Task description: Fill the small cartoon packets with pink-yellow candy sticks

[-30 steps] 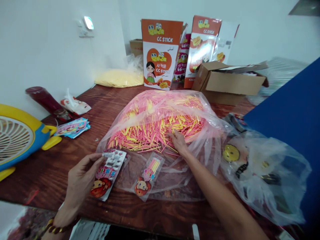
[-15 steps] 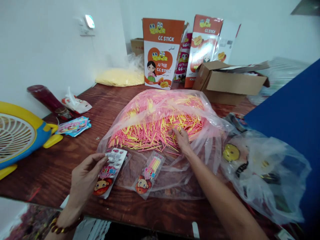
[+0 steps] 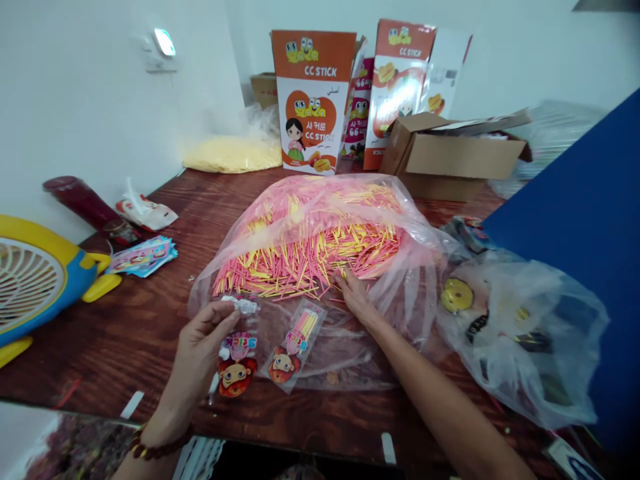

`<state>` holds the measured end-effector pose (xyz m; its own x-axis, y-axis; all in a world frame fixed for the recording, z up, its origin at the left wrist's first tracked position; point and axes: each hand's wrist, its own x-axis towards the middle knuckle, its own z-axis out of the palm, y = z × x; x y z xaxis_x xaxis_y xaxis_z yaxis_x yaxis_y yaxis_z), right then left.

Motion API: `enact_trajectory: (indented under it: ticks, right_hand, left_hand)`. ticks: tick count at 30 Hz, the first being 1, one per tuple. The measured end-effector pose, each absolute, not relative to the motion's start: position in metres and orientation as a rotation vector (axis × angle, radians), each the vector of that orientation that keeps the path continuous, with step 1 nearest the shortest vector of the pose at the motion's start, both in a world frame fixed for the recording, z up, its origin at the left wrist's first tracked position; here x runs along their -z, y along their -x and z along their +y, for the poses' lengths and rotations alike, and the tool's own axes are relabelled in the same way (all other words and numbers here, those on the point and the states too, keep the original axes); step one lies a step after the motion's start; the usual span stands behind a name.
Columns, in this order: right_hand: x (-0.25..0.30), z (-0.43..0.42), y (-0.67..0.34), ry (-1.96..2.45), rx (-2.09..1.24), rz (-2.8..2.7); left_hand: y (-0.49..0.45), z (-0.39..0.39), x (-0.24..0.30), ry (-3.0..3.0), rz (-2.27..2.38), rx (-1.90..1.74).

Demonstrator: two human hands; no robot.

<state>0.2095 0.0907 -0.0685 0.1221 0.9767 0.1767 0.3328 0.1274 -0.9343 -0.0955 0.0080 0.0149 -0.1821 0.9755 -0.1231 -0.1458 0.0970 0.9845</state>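
Observation:
A big clear plastic bag (image 3: 415, 267) lies open on the wooden table (image 3: 150, 320), full of thin pink and yellow sticks (image 3: 310, 253). My right hand (image 3: 354, 293) reaches into its mouth, fingers curled on the sticks at the pile's near edge. My left hand (image 3: 203, 347) pinches the top of a small clear cartoon-printed packet (image 3: 236, 363), holding it just above the table. A second packet (image 3: 294, 343), with a few sticks inside, lies flat on the bag's plastic between my two hands.
A yellow and blue fan (image 3: 35, 280) sits at the left edge. A stack of packets (image 3: 143, 255), a dark red bottle (image 3: 85, 203), CC STICK cartons (image 3: 311, 100) and an open cardboard box (image 3: 455, 153) stand further back. Another clear bag (image 3: 520, 333) and a blue panel (image 3: 580, 233) are on the right.
My left hand has moved right with the packet and turned it upright. My right hand has stayed at the near edge of the stick pile.

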Motion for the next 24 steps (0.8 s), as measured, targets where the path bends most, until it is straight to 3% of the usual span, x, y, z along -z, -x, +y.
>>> enact_trajectory:
  ticks: [7,11,17,24]
  right_hand:
    - [0.039,0.085,-0.205,1.028,-1.287,-0.831]
    - [0.031,0.082,-0.209,0.976,-1.418,-0.794]
    - [0.044,0.09,-0.239,1.346,-0.893,-1.573]
    - [0.054,0.087,-0.218,1.345,-0.274,-2.637]
  left_hand:
    - [0.067,0.007,-0.011,-0.887,1.268,-1.102]
    - [0.059,0.006,-0.01,-0.955,1.212,-1.049]
    - [0.072,-0.001,-0.005,-0.912,1.256,-1.104]
    - [0.077,-0.003,0.003,-0.868,1.292,-1.084]
